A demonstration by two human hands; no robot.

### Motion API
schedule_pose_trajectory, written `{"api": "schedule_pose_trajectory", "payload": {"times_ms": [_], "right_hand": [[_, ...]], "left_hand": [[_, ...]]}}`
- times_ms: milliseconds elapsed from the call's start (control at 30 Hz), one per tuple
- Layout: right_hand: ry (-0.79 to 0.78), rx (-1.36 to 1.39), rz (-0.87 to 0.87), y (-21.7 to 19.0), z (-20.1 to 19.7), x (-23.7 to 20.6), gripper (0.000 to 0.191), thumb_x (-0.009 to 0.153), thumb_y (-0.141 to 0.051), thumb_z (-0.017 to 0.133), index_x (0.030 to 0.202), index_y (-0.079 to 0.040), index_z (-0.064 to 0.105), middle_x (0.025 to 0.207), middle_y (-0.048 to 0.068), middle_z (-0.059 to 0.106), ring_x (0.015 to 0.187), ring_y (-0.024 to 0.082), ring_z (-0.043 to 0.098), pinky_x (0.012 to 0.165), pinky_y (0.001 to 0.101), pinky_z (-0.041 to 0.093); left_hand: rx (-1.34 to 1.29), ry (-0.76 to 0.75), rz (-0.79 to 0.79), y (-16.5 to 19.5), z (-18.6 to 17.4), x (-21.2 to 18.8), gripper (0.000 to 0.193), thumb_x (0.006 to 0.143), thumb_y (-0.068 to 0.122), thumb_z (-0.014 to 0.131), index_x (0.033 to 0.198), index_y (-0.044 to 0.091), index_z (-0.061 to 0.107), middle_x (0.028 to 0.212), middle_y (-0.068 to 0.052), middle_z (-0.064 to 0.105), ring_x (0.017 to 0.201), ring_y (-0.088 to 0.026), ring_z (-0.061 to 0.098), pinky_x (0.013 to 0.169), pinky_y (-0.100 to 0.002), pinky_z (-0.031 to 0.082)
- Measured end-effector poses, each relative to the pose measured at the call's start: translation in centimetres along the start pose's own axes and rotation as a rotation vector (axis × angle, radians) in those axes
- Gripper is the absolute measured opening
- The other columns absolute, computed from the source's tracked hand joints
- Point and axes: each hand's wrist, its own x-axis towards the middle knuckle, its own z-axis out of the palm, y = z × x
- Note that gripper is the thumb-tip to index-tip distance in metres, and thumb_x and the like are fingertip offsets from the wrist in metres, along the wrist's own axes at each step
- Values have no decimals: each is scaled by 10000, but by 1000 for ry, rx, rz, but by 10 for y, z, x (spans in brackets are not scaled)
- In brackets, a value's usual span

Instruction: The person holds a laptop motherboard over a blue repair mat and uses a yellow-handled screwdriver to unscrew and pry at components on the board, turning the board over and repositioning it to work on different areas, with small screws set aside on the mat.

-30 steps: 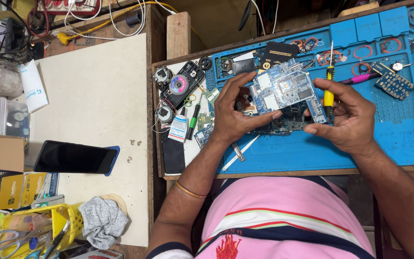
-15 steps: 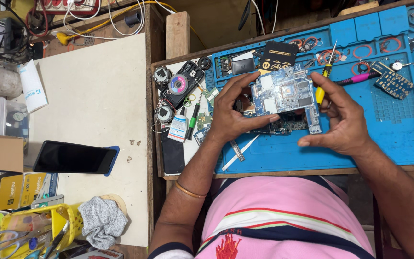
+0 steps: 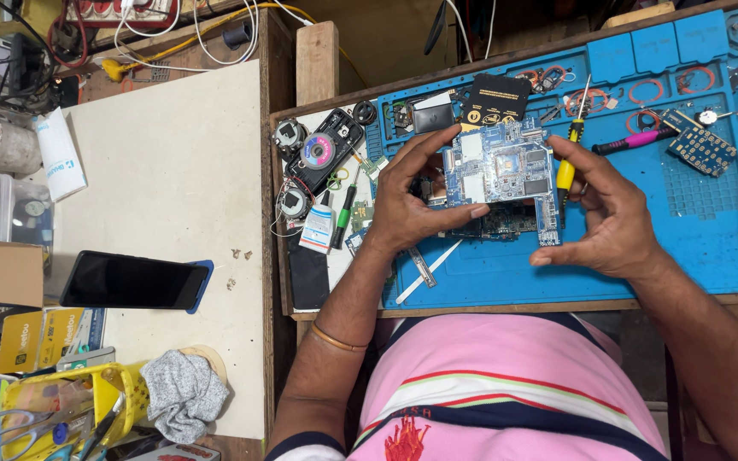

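The left hand (image 3: pixel 412 201) pinched a blue rectangular circuit board (image 3: pixel 501 166) over the blue silicone work mat (image 3: pixel 642 248), near its far edge. The right hand (image 3: pixel 604 213), fingers curled, apparently held a yellow-handled screwdriver (image 3: pixel 570 154) upright, touching the board's right edge.

The left hand (image 3: pixel 412 201) gripped a blue circuit board (image 3: pixel 499 166) over the blue work mat (image 3: pixel 642 248), thumb along its lower edge. The right hand (image 3: pixel 604 213) (fingers curled, touching the board's right side) held a yellow-handled screwdriver (image 3: pixel 570 154) pointing toward twelve o'clock. A dark phone (image 3: pixel 134 280) lay at nine o'clock.
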Motion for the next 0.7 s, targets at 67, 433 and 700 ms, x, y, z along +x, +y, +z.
{"api": "schedule_pose_trajectory", "payload": {"times_ms": [67, 433, 700], "right_hand": [[1, -9, -22, 1, -1, 0, 1173, 595, -222, 954, 1593, -23, 372, 1540, 124, 502, 1406, 187, 532, 1186, 386, 492], [6, -155, -13, 4, -2, -6, 1215, 483, -312, 994, 1524, -68, 417, 1466, 76, 509, 1293, 159, 562, 1077, 335, 527], [-1, -215, -57, -2, 2, -1, 1242, 497, -310, 984, 1565, -62, 401, 1484, 95, 512, 1336, 177, 545, 1116, 353, 510]], "left_hand": [[4, -3, -1, -1, 0, 1, 958, 639, 325, 997, 1488, 193, 575, 1351, -30, 652, 1033, -109, 677, 842, -254, 621], [-28, -24, 5, -1, -1, -5, 937, 664, 311, 951, 1505, 195, 556, 1254, -30, 698, 963, -106, 674, 828, -253, 598], [-102, -7, -1, -4, -2, -5, 927, 697, 257, 957, 1523, 161, 547, 1087, 13, 720, 891, -66, 674, 849, -231, 584]]}}
